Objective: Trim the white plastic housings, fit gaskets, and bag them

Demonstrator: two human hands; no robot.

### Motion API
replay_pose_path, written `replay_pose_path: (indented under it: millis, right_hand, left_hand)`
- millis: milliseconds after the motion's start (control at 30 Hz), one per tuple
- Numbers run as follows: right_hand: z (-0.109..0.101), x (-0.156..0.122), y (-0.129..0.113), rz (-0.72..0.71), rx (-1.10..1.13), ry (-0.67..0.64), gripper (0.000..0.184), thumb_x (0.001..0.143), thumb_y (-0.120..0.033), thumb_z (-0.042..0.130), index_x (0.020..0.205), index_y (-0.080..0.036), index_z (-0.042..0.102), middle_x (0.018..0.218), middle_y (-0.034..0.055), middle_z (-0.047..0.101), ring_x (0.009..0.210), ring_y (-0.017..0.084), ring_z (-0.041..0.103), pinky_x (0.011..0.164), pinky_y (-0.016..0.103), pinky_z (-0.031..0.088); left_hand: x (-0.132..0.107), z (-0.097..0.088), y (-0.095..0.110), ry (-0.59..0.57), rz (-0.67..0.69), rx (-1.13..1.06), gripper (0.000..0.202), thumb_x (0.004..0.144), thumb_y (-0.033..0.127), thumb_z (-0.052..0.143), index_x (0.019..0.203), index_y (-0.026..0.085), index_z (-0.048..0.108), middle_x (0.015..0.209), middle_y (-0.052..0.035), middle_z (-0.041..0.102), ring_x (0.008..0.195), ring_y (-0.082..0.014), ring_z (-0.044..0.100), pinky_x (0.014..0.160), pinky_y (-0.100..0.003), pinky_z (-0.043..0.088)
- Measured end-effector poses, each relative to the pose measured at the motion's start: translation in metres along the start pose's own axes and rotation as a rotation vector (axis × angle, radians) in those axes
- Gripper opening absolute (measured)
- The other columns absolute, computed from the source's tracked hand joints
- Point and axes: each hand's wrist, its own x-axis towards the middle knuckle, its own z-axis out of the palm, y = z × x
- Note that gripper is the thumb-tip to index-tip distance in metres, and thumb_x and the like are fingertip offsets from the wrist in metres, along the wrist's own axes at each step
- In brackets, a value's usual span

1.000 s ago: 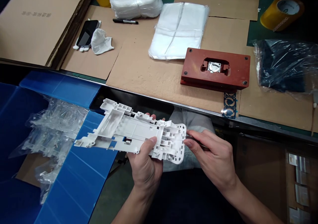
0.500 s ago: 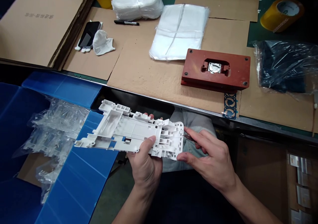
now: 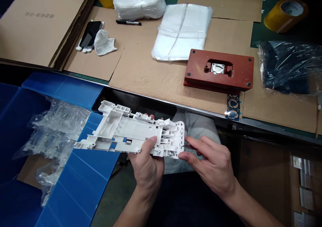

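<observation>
Plastic housing light, ribs prob brittle, hold mid-body; left hand grips it, right hand pinches tiny tool.

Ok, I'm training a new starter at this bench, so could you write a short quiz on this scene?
1. Which hand holds the small pointed tool at the end of the white plastic part?
2. True or false: the red block rests on the cardboard.
3. Fill in the blank: the tape roll at the top right is ____.

Key: 1. The right hand. 2. True. 3. Yellow.
</observation>
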Motion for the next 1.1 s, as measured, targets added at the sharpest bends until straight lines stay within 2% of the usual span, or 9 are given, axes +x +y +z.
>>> replay_pose_path:
  millis: [167,267,333,433,633,733,833,967,1100]
  right_hand:
    - [-0.002,-0.002,0.007,-0.139,0.11,-0.133,0.034,0.092,-0.039,0.07,0.108,-0.01,0.075,0.064,-0.0003,0.049,0.055,0.012,0.047,0.053,0.028,0.037]
    - [-0.006,-0.004,0.017,-0.07,0.144,-0.145,0.03,0.098,-0.03,0.062,0.116,-0.009,0.072,0.067,0.0014,0.055,0.059,0.013,0.051,0.056,0.028,0.04]
    - [-0.009,-0.005,0.025,-0.009,0.112,-0.139,0.023,0.098,-0.029,0.062,0.107,-0.012,0.074,0.069,0.0019,0.059,0.059,0.012,0.052,0.056,0.028,0.04]
    - [-0.012,-0.006,0.032,0.051,0.048,-0.172,0.022,0.096,-0.036,0.065,0.094,-0.017,0.075,0.07,0.0012,0.062,0.055,0.011,0.05,0.055,0.027,0.039]
    - [-0.015,-0.015,0.045,0.175,-0.157,-0.247,0.038,0.089,-0.056,0.067,0.097,-0.019,0.075,0.076,0.0014,0.065,0.054,0.011,0.054,0.056,0.027,0.042]
    - [-0.024,-0.019,0.053,0.122,-0.311,-0.337,0.048,0.096,-0.054,0.058,0.121,-0.015,0.069,0.082,0.0036,0.064,0.063,0.016,0.06,0.062,0.03,0.045]
    - [-0.041,-0.014,0.058,-0.013,-0.471,-0.401,0.045,0.104,-0.04,0.046,0.136,-0.01,0.059,0.083,0.0053,0.061,0.073,0.02,0.062,0.064,0.032,0.044]
    - [-0.072,0.014,0.052,-0.235,-0.497,-0.38,0.037,0.103,-0.029,0.05,0.137,-0.017,0.06,0.081,0.0025,0.058,0.067,0.016,0.054,0.063,0.03,0.04]
    - [-0.089,0.054,0.032,-0.464,-0.561,-0.417,0.035,0.103,-0.034,0.051,0.134,-0.02,0.062,0.085,0.0043,0.06,0.07,0.017,0.053,0.064,0.032,0.037]
  left_hand:
    - [0.007,-0.001,-0.001,0.008,0.08,0.014,0.078,0.076,-0.001,0.065,0.143,0.037,0.051,0.147,0.0007,0.057,0.147,-0.0321,0.037,0.117,-0.055,0.041]
    - [0.012,-0.002,0.001,-0.016,0.151,0.046,0.08,0.073,-0.003,0.067,0.14,0.037,0.054,0.147,0.002,0.057,0.148,-0.0314,0.036,0.119,-0.053,0.039]
    - [0.014,-0.003,0.004,-0.027,0.183,0.06,0.08,0.072,-0.003,0.067,0.14,0.038,0.055,0.147,0.0026,0.057,0.147,-0.0309,0.037,0.12,-0.052,0.037]
    - [0.014,-0.002,0.007,-0.037,0.174,0.079,0.075,0.076,0.001,0.069,0.139,0.038,0.055,0.147,0.0019,0.057,0.146,-0.0314,0.039,0.119,-0.052,0.039]
    - [0.013,-0.006,0.007,-0.067,0.055,0.086,0.073,0.075,0.011,0.078,0.14,0.034,0.054,0.143,-0.0037,0.06,0.14,-0.0328,0.048,0.114,-0.049,0.044]
    - [0.015,-0.012,0.009,-0.112,-0.151,0.016,0.065,0.079,0.031,0.077,0.139,0.03,0.055,0.139,-0.0076,0.064,0.136,-0.0336,0.052,0.111,-0.049,0.046]
    - [0.015,-0.017,0.015,-0.187,-0.526,-0.093,0.06,0.085,0.053,0.062,0.135,0.019,0.059,0.131,-0.015,0.068,0.127,-0.0376,0.059,0.105,-0.052,0.049]
    - [0.007,-0.023,0.024,-0.322,-0.947,-0.143,0.061,0.088,0.054,0.054,0.134,0.014,0.06,0.115,-0.0185,0.074,0.107,-0.0385,0.07,0.092,-0.055,0.054]
    - [-0.006,-0.031,0.03,-0.529,-1.189,-0.246,0.073,0.084,0.072,0.052,0.124,0.013,0.066,0.099,-0.0178,0.076,0.091,-0.0316,0.074,0.082,-0.042,0.056]
